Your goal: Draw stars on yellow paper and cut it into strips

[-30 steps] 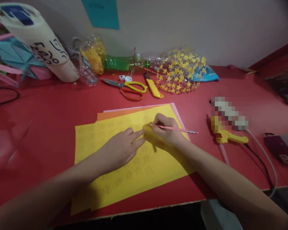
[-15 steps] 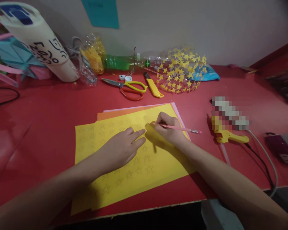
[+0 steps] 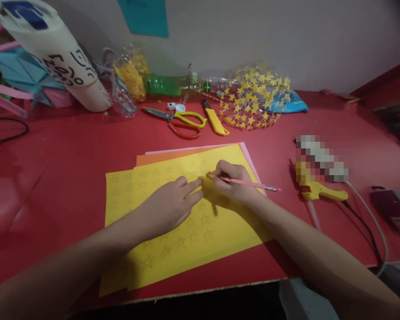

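Observation:
A pink pencil (image 3: 243,182) with an eraser end is gripped between the fingers of my right hand (image 3: 235,180). Its tip meets the yellow paper (image 3: 233,231), near the upper middle of the sheet. Several rows of pencil-drawn stars (image 3: 193,238) cover the left and middle of that sheet. My left hand (image 3: 171,204) lies flat on the paper with fingers stretched toward the pencil tip, hiding some of the stars. Beneath the top sheet, edges of orange paper (image 3: 153,160), pink paper and another yellow sheet stick out.
Behind the paper lie scissors (image 3: 186,122), a yellow box cutter (image 3: 215,119), a green plastic bottle (image 3: 166,84) and a cluster of yellow stars (image 3: 253,100). A white tumbler (image 3: 70,66) stands back left. To the right are a yellow glue gun (image 3: 320,191) and a power strip (image 3: 320,155).
My right hand and the pencil tip have moved slightly down the sheet toward my left fingers. The left hand stays on the paper. The whole view has shifted a little.

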### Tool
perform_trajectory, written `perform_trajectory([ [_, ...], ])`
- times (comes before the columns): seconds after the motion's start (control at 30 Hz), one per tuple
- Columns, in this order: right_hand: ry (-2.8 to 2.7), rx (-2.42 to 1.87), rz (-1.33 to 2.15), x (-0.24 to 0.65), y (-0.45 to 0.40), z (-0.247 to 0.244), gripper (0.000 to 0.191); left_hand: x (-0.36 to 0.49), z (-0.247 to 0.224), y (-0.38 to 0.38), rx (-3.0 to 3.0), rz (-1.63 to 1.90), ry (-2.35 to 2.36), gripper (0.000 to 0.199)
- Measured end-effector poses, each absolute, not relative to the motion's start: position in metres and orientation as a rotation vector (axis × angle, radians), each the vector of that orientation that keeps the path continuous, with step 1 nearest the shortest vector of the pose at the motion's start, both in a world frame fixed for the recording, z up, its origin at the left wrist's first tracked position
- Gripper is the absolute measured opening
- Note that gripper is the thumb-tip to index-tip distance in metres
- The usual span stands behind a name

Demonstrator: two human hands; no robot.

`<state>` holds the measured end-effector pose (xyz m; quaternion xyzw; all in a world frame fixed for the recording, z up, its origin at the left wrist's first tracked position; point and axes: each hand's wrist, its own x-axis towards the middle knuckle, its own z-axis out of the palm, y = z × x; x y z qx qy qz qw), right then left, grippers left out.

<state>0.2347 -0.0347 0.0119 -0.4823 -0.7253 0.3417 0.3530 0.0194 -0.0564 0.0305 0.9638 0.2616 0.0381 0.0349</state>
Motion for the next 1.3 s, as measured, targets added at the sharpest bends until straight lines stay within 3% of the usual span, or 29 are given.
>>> perform_trajectory([
  [1.13,-1.846,-1.210,1.012,0.2371,-0.0309,0.0127,0.017,0.0191,0.0299,-0.0563,2.945,0.148,0.797,0.032],
  [1.3,-1.617,-1.231,1.148,0.2381,-0.0297,0.0189,0.020,0.0190,0.0309,-0.0565,2.957,0.150,0.794,0.030],
])
